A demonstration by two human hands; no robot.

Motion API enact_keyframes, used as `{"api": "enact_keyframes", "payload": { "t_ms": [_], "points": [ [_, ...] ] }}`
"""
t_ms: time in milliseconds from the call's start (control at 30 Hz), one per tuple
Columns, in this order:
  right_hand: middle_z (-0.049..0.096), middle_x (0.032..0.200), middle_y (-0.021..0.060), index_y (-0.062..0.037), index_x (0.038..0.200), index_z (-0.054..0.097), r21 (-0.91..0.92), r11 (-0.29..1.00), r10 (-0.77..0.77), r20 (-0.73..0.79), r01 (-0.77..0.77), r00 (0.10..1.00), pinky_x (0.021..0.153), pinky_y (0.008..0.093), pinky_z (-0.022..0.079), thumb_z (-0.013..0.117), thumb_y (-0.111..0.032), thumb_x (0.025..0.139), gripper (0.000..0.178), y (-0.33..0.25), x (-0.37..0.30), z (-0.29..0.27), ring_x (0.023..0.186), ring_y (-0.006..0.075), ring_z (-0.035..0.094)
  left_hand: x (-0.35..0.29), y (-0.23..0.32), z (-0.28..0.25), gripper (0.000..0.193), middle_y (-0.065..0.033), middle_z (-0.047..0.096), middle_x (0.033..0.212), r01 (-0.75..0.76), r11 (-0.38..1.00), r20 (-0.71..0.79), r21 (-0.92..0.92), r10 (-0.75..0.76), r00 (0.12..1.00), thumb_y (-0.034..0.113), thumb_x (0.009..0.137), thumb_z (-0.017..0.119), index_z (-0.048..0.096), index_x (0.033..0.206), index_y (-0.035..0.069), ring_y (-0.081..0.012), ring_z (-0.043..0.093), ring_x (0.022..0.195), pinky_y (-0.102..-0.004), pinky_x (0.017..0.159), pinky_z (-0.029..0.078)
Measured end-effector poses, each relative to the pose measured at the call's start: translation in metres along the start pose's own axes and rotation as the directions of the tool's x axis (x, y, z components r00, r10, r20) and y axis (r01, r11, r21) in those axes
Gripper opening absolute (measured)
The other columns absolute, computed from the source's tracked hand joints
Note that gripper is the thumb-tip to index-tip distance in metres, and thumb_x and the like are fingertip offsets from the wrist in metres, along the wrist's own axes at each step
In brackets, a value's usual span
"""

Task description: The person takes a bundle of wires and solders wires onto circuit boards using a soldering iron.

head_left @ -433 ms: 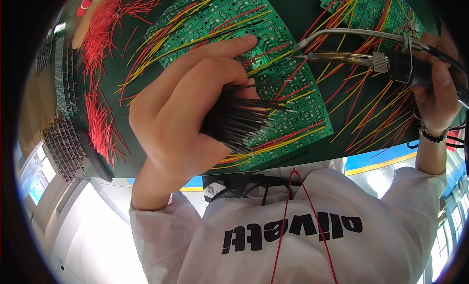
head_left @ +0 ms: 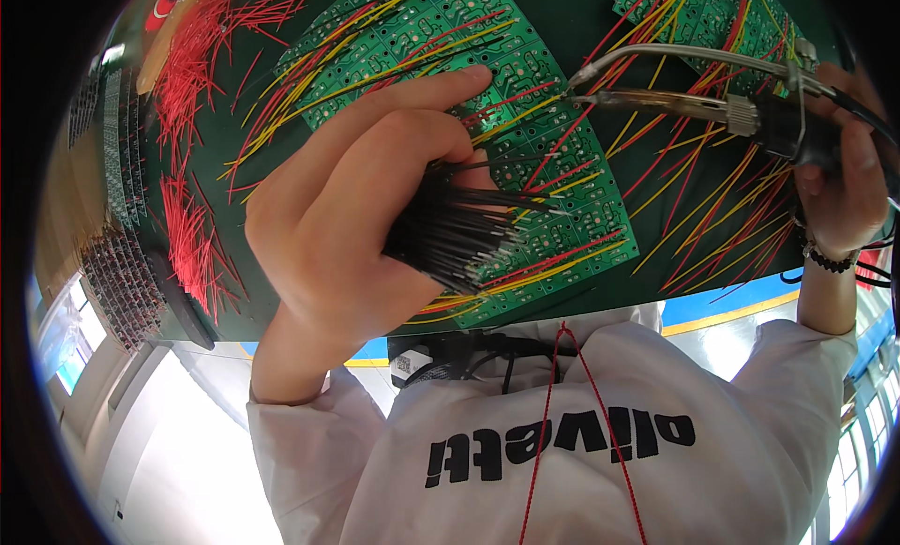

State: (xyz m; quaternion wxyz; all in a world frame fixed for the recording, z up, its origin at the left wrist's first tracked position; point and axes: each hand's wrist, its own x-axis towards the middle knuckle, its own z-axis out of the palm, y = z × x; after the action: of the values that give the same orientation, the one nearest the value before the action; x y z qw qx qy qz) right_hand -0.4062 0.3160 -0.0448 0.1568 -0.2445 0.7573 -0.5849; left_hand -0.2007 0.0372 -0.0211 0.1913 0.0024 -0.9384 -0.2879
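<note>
My left hand [head_left: 342,198] is closed around a bundle of black wires [head_left: 450,231], their stripped ends pointing right. Its index finger stretches over a green circuit board panel [head_left: 534,62], the fingertip near a red wire. Red, yellow and black wires stand out from the panel in rows. On the right, my right hand [head_left: 848,189] grips a soldering iron [head_left: 741,115] with a bent metal solder feed tube [head_left: 694,52] clamped to it. The iron's tip and the tube's end come close together at the panel's right edge, beside a yellow wire end; contact cannot be made out.
Loose red wires [head_left: 192,236] lie piled on the dark green table [head_left: 248,142] at left. A second wired green board [head_left: 769,25] sits at the far right. Stacked boards [head_left: 122,283] stand beyond the left edge. Black cables trail from the iron.
The soldering iron has shifted slightly, its handle rightward and its tip a little farther from me. My left hand and the black wires have hardly moved.
</note>
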Motion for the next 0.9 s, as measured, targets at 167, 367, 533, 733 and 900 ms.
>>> {"api": "enact_keyframes", "payload": {
  "t_ms": [167, 367, 533, 733, 900],
  "points": [
    [0.059, 0.095, 0.0135, 0.0063, 0.107, 0.048, 0.046, 0.998, -0.033, -0.025, 0.034, 0.999, 0.043, 0.0133, 0.035, 0.037, -0.014, 0.09, 0.029, 0.0, 0.003, 0.004, 0.054, 0.0063, 0.047, 0.0, 0.001, 0.001, 0.012, -0.0157, 0.066, 0.088, 0.009, 1.0, 0.006, -0.004, -0.009, 1.0, -0.006, 0.061, 0.063, 0.057, 0.069, -0.002, -0.0116, 0.058, 0.063, -0.0197, 0.057, 0.046],
    [0.06, 0.096, 0.0147, 0.0057, 0.109, 0.047, 0.096, 0.99, -0.094, -0.05, 0.099, 0.994, 0.042, 0.0133, 0.034, 0.037, -0.013, 0.09, 0.029, -0.007, 0.01, 0.011, 0.052, 0.0064, 0.045, -0.002, -0.002, -0.003, 0.01, -0.016, 0.066, 0.089, -0.009, 1.0, -0.002, -0.011, 0.009, 1.0, -0.006, 0.064, 0.061, 0.057, 0.072, -0.002, -0.012, 0.058, 0.063, -0.0217, 0.06, 0.046],
    [0.06, 0.097, 0.0141, 0.0055, 0.109, 0.048, 0.031, 0.993, -0.111, -0.134, 0.116, 0.985, 0.041, 0.0137, 0.033, 0.038, -0.014, 0.09, 0.029, -0.008, 0.017, 0.015, 0.048, 0.006, 0.041, -0.007, -0.013, -0.01, 0.017, -0.0159, 0.062, 0.099, 0.007, 0.977, -0.035, -0.212, -0.015, 0.999, 0.001, 0.088, 0.038, 0.054, 0.089, -0.004, -0.0131, 0.059, 0.072, -0.0232, 0.066, 0.046],
    [0.054, 0.066, 0.0051, 0.0027, 0.103, 0.053, 0.045, 0.979, -0.189, -0.189, 0.201, 0.964, 0.046, 0.0157, 0.035, 0.039, -0.014, 0.089, 0.026, -0.009, 0.03, 0.019, 0.044, 0.0043, 0.034, -0.018, -0.024, -0.032, 0.022, -0.0132, 0.06, 0.083, 0.032, 0.927, -0.279, -0.374, -0.146, 0.949, 0.014, 0.094, 0.034, 0.05, 0.098, -0.002, -0.0076, 0.041, 0.05, -0.022, 0.047, 0.035],
    [0.043, 0.053, 0.0022, 0.0025, 0.095, 0.052, 0.08, 0.966, -0.231, -0.171, 0.247, 0.958, 0.047, 0.0165, 0.034, 0.04, -0.015, 0.089, 0.022, -0.039, 0.024, 0.055, 0.043, 0.0044, 0.031, -0.047, -0.009, -0.049, 0.021, -0.0119, 0.045, 0.061, 0.027, 0.8, -0.272, -0.599, -0.235, 0.933, 0.018, 0.089, 0.04, 0.041, 0.098, -0.001, -0.0114, 0.034, 0.046, -0.0217, 0.041, 0.027]
  ]
}}
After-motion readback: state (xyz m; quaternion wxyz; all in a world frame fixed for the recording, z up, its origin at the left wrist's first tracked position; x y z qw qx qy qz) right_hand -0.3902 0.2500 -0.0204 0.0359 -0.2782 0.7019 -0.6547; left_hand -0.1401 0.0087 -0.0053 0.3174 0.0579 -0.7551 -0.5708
